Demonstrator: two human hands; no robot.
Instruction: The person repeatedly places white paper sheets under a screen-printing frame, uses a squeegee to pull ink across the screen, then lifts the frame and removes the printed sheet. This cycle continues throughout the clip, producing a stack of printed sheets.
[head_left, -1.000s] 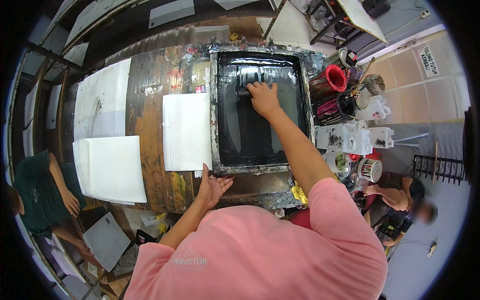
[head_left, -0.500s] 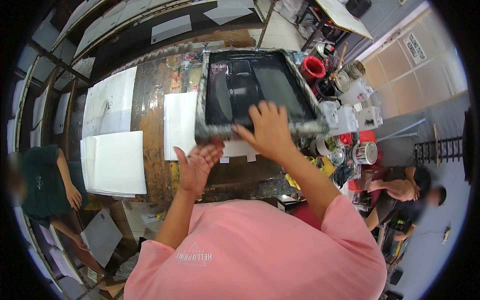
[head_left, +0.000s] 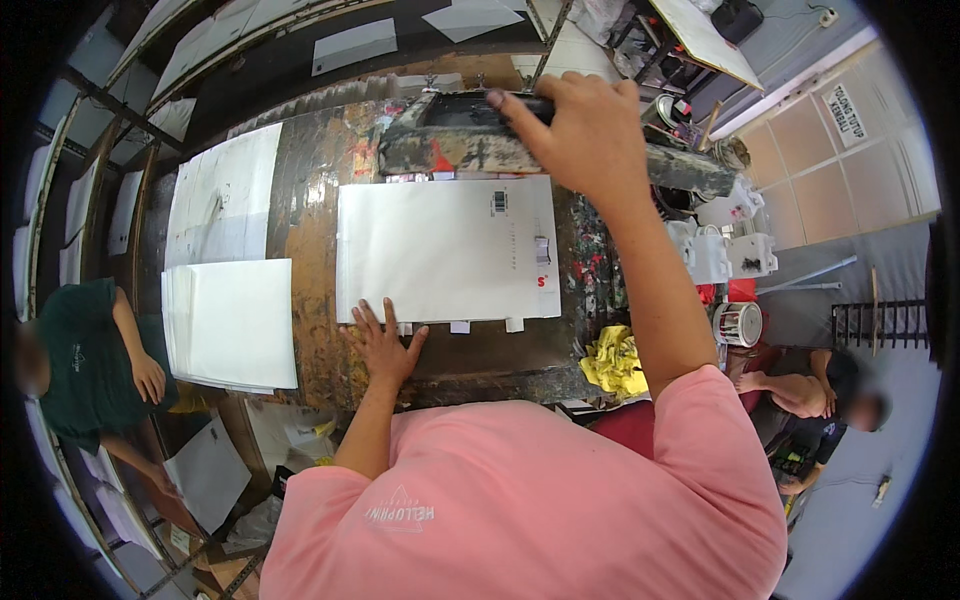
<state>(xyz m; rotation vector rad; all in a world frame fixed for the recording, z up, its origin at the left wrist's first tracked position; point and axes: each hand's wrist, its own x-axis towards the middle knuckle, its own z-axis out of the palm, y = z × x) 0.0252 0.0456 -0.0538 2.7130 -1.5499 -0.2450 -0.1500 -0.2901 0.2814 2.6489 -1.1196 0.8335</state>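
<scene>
We work at a paint-stained table (head_left: 310, 200) beside stacked sheets (head_left: 235, 320), with racks behind. Our right hand (head_left: 590, 130) grips the frame (head_left: 470, 150), now raised at the table's far edge; a second ago it lay flat. Our left hand (head_left: 382, 345) rests spread on the bag (head_left: 445, 250), near edge.

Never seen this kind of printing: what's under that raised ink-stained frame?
Under the lifted screen frame lies a white sheet on the stained table. The sheet hides the surface beneath it.
</scene>
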